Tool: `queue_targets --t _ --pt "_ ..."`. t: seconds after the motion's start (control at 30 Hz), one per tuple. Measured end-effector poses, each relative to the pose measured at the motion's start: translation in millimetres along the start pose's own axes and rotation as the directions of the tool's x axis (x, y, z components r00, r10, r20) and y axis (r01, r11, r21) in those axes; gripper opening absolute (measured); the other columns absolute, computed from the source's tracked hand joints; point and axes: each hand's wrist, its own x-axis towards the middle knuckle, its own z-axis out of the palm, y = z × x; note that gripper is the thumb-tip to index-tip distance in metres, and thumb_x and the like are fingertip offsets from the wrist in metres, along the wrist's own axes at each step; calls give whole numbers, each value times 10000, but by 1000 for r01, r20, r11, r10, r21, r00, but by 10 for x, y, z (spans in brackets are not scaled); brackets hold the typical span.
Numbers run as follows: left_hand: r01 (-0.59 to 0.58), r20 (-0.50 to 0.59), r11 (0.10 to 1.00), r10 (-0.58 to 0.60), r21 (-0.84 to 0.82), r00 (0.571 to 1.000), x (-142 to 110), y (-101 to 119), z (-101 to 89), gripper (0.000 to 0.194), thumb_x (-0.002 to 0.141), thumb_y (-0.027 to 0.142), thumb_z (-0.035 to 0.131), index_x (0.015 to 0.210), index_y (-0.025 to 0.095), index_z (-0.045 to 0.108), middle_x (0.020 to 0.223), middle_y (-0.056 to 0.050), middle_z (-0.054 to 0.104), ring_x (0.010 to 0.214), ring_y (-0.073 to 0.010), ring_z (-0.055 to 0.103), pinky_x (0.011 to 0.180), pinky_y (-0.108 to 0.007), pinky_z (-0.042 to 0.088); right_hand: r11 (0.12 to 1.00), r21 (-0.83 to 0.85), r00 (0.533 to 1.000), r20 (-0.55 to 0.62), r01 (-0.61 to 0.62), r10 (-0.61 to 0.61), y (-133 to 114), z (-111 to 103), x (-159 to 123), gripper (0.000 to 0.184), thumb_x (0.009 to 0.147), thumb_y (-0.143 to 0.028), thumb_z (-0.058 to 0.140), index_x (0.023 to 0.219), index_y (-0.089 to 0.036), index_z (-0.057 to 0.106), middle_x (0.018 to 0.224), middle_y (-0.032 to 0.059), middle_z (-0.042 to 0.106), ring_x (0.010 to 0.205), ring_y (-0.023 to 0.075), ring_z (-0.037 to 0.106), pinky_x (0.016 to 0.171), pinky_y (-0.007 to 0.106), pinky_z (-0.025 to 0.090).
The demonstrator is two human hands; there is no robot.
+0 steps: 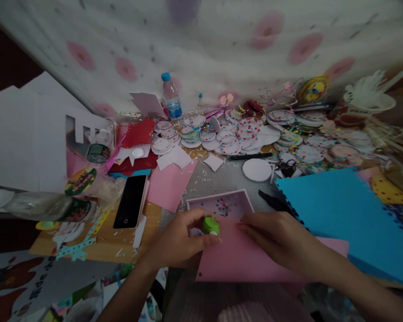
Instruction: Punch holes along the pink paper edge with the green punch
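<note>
My left hand (180, 239) is closed around a small green paper punch (211, 226), which sits on the top left edge of a pink paper sheet (245, 259). My right hand (272, 235) lies on the same sheet, its fingers curled and pinching the upper edge just right of the punch. Right behind the punch stands a shallow pink tray (246, 197) with coloured confetti dots in it.
A black phone (131, 201) lies left of the tray beside another pink sheet (169, 185). A blue foam sheet (349, 214) covers the right side. Many dotted paper discs (228, 136), a black pen (250, 156), scissors (285, 167) and a water bottle (171, 96) fill the back.
</note>
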Motion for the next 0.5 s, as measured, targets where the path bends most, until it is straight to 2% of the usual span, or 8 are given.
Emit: queue_targets --t 0.3,0.37,0.47,0.5 --pt "-82 -81 975 100 206 992 1 5 76 230 791 276 648 987 155 645 898 -40 667 835 -181 590 739 -254 456 1000 -10 1000 22 -9 9 22 0 18 327 968 -290 359 705 -196 530 583 -6 545 500 121 469 499 263 268" --pt "-93 -97 966 119 240 988 10 -11 106 220 796 268 637 984 153 640 872 -33 668 808 -175 591 718 -249 447 999 -38 999 33 -27 28 19 -16 42 317 961 -296 377 723 -195 559 607 6 576 537 136 519 512 262 298" --pt "-102 -113 956 138 275 984 33 -26 163 211 794 254 634 981 155 636 835 -20 669 774 -166 592 703 -246 439 998 -60 998 52 -33 36 -3 -31 119 167 893 -314 505 917 -211 634 797 36 685 725 199 643 586 273 382" --pt "-111 -114 952 148 286 982 42 -28 183 216 789 252 640 982 156 635 845 -22 674 783 -168 595 711 -247 438 998 -57 998 64 -21 25 -13 -25 156 206 854 -329 562 1016 -224 634 887 44 707 800 228 665 619 286 408"
